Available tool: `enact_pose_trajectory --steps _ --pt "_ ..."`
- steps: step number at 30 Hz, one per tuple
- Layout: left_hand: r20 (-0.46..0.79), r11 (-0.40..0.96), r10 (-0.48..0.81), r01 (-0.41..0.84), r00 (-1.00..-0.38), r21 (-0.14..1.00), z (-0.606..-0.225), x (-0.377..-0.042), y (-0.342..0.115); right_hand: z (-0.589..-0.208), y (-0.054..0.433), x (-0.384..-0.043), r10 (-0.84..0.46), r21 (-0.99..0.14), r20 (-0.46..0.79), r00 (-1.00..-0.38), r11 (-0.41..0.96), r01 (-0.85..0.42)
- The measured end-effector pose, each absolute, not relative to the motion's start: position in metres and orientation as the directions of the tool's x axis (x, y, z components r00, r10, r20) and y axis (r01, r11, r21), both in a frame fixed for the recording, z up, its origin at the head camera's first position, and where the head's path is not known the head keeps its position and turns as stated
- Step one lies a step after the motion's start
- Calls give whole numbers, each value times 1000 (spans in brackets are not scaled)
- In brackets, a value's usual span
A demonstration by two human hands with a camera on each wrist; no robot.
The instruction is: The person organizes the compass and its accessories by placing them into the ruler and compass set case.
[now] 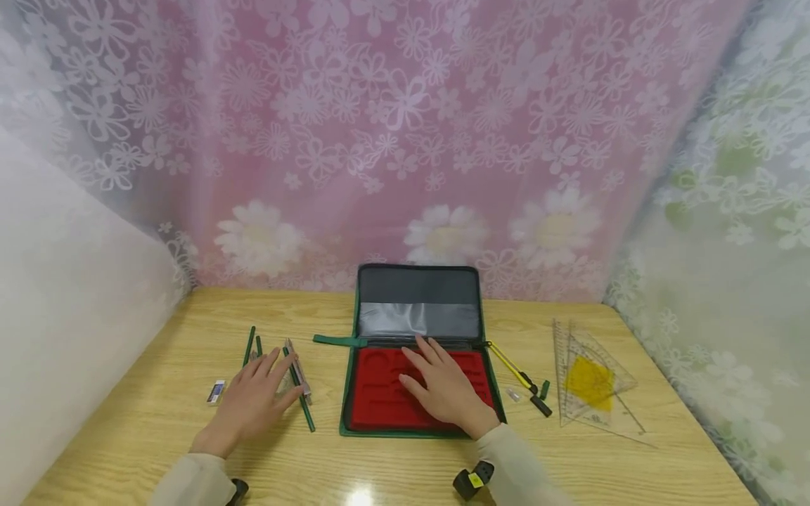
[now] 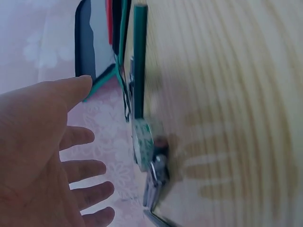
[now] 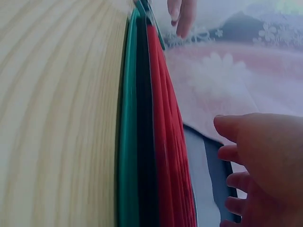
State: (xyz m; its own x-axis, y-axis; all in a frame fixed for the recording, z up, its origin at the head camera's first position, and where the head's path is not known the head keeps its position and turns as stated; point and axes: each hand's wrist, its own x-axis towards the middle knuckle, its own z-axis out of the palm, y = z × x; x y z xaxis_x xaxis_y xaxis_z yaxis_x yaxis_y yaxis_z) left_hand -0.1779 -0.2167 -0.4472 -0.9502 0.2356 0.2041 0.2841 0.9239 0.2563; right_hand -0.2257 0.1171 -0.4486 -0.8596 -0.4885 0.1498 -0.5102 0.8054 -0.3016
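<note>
My left hand hovers with fingers spread over a loose group of drawing tools on the left. Green pencils and a silver metal compass lie under and beside it, along with a small round white-and-green thing. An eraser sits left of the wrist. At the centre, a green zip case stands with its lid raised, showing a red moulded tray. Above that tray is my right hand, fingers apart and holding nothing; it covers part of the slots.
Right of the case lie a yellow cutter knife, a small green piece, a black piece and a clear bit. Farther right, transparent set squares overlap a yellow sheet. Flowered curtains hang behind the table.
</note>
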Motion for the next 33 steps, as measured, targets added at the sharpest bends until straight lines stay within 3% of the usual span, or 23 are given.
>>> enact_pose_trajectory --steps 21,33 --pt "207 941 178 228 -962 250 -455 -171 -250 -451 21 -227 -655 -313 93 -750 696 -647" --pt "276 907 310 371 -910 201 -457 -188 -245 -456 10 -226 -667 -304 89 -740 689 -658"
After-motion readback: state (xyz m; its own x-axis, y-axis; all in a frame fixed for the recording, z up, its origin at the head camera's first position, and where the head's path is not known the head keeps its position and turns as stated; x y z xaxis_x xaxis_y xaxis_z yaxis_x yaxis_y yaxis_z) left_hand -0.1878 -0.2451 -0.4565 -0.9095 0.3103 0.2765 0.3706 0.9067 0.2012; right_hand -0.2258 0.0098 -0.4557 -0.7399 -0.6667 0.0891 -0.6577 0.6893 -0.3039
